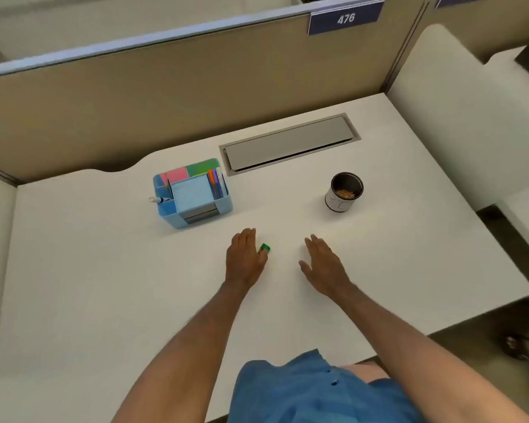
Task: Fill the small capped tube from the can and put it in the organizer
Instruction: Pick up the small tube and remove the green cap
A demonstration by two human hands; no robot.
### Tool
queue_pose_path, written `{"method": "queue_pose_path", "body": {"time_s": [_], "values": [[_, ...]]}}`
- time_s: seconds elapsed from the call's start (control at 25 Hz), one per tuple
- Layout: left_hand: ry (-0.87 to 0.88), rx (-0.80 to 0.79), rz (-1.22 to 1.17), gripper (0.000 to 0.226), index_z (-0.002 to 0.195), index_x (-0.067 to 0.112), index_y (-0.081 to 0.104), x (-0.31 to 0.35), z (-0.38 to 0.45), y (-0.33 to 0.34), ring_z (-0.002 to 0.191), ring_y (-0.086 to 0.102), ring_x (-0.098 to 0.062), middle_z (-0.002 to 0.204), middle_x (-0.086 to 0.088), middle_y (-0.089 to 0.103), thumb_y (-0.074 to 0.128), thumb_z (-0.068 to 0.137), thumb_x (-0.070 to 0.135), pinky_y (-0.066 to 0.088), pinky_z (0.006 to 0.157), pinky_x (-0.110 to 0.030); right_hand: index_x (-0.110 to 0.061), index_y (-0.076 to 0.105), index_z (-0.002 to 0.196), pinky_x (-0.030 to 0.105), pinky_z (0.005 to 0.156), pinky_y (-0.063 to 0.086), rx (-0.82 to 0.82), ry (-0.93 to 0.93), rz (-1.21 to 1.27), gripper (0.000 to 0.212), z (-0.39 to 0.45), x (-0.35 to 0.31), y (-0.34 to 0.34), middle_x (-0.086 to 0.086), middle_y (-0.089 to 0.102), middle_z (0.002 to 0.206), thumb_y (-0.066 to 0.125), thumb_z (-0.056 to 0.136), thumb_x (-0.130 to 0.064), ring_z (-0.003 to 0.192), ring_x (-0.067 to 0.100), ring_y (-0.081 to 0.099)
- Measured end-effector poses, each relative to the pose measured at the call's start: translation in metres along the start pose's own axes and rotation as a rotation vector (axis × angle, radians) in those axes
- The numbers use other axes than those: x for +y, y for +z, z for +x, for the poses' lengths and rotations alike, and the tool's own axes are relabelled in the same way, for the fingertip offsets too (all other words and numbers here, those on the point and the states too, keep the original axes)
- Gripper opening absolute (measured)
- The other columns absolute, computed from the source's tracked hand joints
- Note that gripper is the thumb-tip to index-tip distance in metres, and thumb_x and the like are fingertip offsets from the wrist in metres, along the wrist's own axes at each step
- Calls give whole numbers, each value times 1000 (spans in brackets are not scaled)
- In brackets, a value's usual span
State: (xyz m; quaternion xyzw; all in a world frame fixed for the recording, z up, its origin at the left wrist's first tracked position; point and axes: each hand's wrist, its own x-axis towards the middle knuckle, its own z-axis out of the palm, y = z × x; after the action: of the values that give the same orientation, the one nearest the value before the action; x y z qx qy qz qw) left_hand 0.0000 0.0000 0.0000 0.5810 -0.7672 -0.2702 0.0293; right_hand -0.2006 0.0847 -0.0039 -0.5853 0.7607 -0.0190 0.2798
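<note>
My left hand (pixel 244 257) lies palm down on the white desk with its fingers stretched out. A small green cap (pixel 265 248), the only visible part of the small tube, sticks out right beside its thumb; the rest of the tube is hidden. My right hand (pixel 322 264) rests flat and empty a little to the right, apart from the cap. The can (pixel 345 192) stands upright and uncovered at the far right, with orange-brown bits inside. The blue organizer (pixel 170 213) stands beyond my left hand, holding sticky notes and pens.
A grey cable hatch (pixel 290 143) is set into the desk behind the organizer and can. A beige partition (pixel 165 96) closes off the back. A white marker (pixel 157 199) pokes out of the organizer's left side. The desk's right edge drops off near the can.
</note>
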Motion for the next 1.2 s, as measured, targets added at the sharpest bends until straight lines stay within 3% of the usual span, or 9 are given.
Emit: {"method": "queue_pose_path", "body": {"time_s": [0.24, 0.56, 0.68, 0.8, 0.92, 1.08, 1.2], "values": [[-104, -79, -42, 47, 137, 8, 54, -9, 4, 14, 128, 47, -32, 139, -12, 56, 59, 97, 33, 46, 99, -45, -10, 20, 162, 39, 128, 20, -82, 43, -77, 69, 0, 4, 19, 11, 10, 173, 47, 105, -37, 160, 28, 10], [-112, -70, -88, 27, 117, 10, 63, -14, 14, 20, 117, 51, -30, 122, -9, 63, 62, 96, 27, 48, 91, -44, -12, 17, 163, 40, 128, 20, -96, 27, -121, 73, 2, 6, 24, 9, 6, 174, 51, 103, -33, 161, 28, 6], [-124, -68, -154, 22, 115, 12, 66, -16, 13, 24, 115, 52, -28, 118, -6, 65, 63, 98, 25, 49, 90, -42, -13, 21, 162, 40, 128, 20, -93, 75, -31, 71, 5, 2, 24, 9, 9, 174, 54, 102, -31, 161, 28, 7], [-118, -89, -347, 21, 115, 12, 71, -15, 6, 25, 110, 61, -25, 117, -7, 71, 68, 95, 19, 52, 93, -40, -16, 29, 160, 37, 127, 24, -106, 91, 260, 67, 13, -10, 19, 5, 22, 171, 59, 101, -27, 158, 23, 20], [-96, -138, -493, 23, 116, 12, 73, -17, -11, 25, 102, 66, -19, 116, -5, 74, 71, 93, 15, 54, 93, -35, -26, 40, 155, 35, 120, 37, -139, -48, 541, 61, 14, -27, 20, -3, 39, 161, 62, 100, -15, 144, 16, 44], [-84, -158, -624, 24, 117, 19, 73, -22, -35, 29, 93, 63, -2, 111, 3, 73, 73, 93, 19, 47, 85, -17, -29, 65, 126, 29, 102, 54, -91, -129, 646, 37, 4, -41, 26, -16, 62, 124, 65, 97, -5, 111, 7, 65], [-104, -167, -684, 26, 119, 22, 72, -26, -46, 28, 95, 64, 3, 109, 8, 72, 73, 93, 24, 46, 79, -7, -28, 71, 110, 25, 89, 58, -116, -110, 713, 24, -1, -44, 23, -13, 68, 111, 74, 93, -11, 100, 10, 70]]}}
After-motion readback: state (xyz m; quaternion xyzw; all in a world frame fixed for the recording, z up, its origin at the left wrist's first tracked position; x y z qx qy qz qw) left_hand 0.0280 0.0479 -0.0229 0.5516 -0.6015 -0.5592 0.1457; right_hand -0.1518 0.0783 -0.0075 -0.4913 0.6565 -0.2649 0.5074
